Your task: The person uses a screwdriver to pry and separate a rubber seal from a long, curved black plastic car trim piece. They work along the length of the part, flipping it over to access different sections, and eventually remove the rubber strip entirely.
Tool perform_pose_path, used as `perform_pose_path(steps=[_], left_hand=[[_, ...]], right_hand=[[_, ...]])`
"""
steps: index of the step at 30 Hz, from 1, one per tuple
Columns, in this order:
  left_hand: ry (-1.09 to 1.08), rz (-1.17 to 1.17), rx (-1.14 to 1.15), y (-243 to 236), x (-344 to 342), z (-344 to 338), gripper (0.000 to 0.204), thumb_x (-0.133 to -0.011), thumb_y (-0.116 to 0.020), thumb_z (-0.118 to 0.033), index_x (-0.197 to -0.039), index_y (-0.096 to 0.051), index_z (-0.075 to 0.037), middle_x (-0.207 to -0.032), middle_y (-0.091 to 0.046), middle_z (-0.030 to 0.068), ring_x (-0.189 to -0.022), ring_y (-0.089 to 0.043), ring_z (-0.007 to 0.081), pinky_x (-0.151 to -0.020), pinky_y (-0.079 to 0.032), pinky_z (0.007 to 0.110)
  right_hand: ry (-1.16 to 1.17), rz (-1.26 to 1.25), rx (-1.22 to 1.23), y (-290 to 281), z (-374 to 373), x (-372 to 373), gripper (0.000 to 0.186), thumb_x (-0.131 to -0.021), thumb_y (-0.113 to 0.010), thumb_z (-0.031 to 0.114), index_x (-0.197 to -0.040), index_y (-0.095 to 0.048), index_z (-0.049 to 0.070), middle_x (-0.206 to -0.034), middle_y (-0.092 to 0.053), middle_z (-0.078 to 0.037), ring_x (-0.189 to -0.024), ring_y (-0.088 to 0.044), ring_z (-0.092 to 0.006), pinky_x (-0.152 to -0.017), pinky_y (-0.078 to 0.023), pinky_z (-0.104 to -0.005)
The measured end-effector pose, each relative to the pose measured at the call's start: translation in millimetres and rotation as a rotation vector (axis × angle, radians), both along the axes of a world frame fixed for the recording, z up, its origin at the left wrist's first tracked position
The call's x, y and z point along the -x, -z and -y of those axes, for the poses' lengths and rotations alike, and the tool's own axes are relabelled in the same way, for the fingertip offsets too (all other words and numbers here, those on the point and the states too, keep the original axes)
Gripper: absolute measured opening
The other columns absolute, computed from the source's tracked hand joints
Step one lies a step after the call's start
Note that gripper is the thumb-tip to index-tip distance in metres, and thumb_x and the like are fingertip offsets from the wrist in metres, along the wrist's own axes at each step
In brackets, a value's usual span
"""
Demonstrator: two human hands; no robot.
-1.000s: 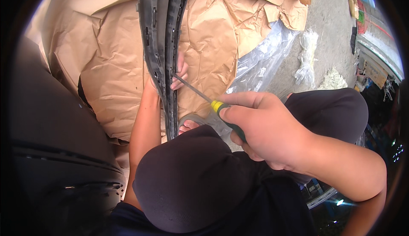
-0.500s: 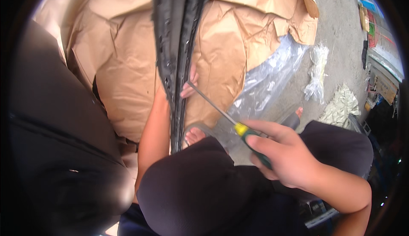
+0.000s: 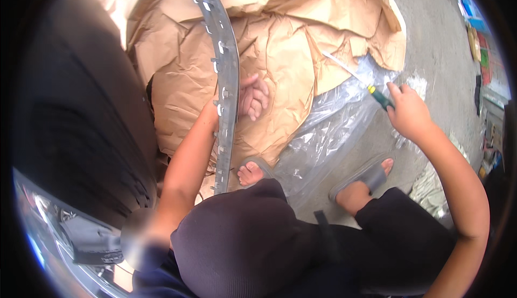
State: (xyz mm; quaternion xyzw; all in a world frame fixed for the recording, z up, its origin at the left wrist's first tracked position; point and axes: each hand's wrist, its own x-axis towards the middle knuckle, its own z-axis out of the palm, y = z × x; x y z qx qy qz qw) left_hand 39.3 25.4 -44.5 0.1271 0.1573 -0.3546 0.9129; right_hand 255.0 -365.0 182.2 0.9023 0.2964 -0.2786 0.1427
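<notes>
A long, curved dark strip with small clip-like tabs along its edge (image 3: 228, 77) stands upright before me, its lower end near my left knee. My left hand (image 3: 253, 97) reaches behind it and bears against it, fingers loosely curled beside its right edge; the thumb and part of the palm are hidden. Out to the right, my right hand (image 3: 410, 112) is closed round the green handle of a screwdriver (image 3: 381, 97). Its yellow collar and thin metal shaft point up and left, away from the strip, over the brown paper and clear plastic.
Crumpled brown paper (image 3: 183, 101) covers the ground ahead. Clear plastic sheeting (image 3: 323, 142) lies between my sandalled feet. A large dark panel (image 3: 86, 99) rises close at my left. Crumpled pale sacking (image 3: 431, 185) and assorted boxes (image 3: 474, 12) lie along the right side.
My right hand has swung the screwdriver away from the strip, up and to the right. The strip has turned, showing its tabbed face, and more of my left hand shows.
</notes>
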Motion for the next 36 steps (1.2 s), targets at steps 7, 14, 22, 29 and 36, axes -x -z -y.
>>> perform_pose_path(steps=[7, 14, 22, 29, 36], left_hand=[[0.117, -0.360, -0.304, -17, 14, -22, 0.039, -0.109, -0.064, -0.040, -0.097, -0.068, -0.003, -0.081, -0.073, 0.0111, -0.064, -0.073, 0.0235, -0.055, -0.063, 0.037], [0.047, -0.282, -0.803, 14, 52, -9, 0.023, -0.105, -0.065, -0.034, -0.101, -0.071, -0.012, -0.090, -0.076, 0.0055, -0.077, -0.075, 0.0207, -0.064, -0.064, 0.042], [-0.217, -0.321, -1.157, -98, 76, 15, 0.035, -0.107, -0.053, -0.028, -0.104, -0.072, 0.000, -0.089, -0.077, 0.0167, -0.071, -0.077, 0.0297, -0.062, -0.064, 0.051], [-0.010, -0.060, -1.846, -188, 260, 104, 0.064, -0.098, -0.069, -0.060, -0.124, -0.059, -0.002, -0.100, -0.077, 0.0214, -0.094, -0.076, 0.0391, -0.079, -0.057, 0.048], [0.315, -0.245, -1.973, -221, 259, 144, 0.060, -0.085, -0.079, -0.028, -0.131, -0.049, -0.004, -0.095, -0.075, 0.0185, -0.094, -0.075, 0.0427, -0.074, -0.056, 0.055]], right_hand=[[-0.713, 0.057, -0.586, -6, -80, 8, 0.059, -0.082, -0.071, 0.004, -0.140, -0.062, 0.001, -0.129, -0.065, -0.021, -0.116, -0.068, -0.0360, -0.099, -0.056, -0.0482], [-1.420, 0.221, -1.097, 16, -227, 83, 0.041, -0.090, -0.066, 0.022, -0.128, -0.068, 0.008, -0.122, -0.070, -0.009, -0.118, -0.066, -0.0272, -0.116, -0.047, -0.0481], [-1.632, -0.115, -0.649, 4, -286, 96, 0.059, -0.063, -0.082, 0.021, -0.117, -0.067, 0.002, -0.110, -0.064, -0.016, -0.111, -0.061, -0.0371, -0.113, -0.043, -0.0512], [-1.547, -0.220, -0.734, 21, -288, 95, 0.059, -0.060, -0.081, 0.019, -0.114, -0.066, 0.001, -0.110, -0.061, -0.020, -0.109, -0.057, -0.0412, -0.113, -0.041, -0.0552], [-1.526, -0.316, -0.865, 29, -292, 94, 0.058, -0.060, -0.081, 0.018, -0.113, -0.065, 0.001, -0.110, -0.060, -0.019, -0.112, -0.058, -0.0420, -0.113, -0.042, -0.0571]])
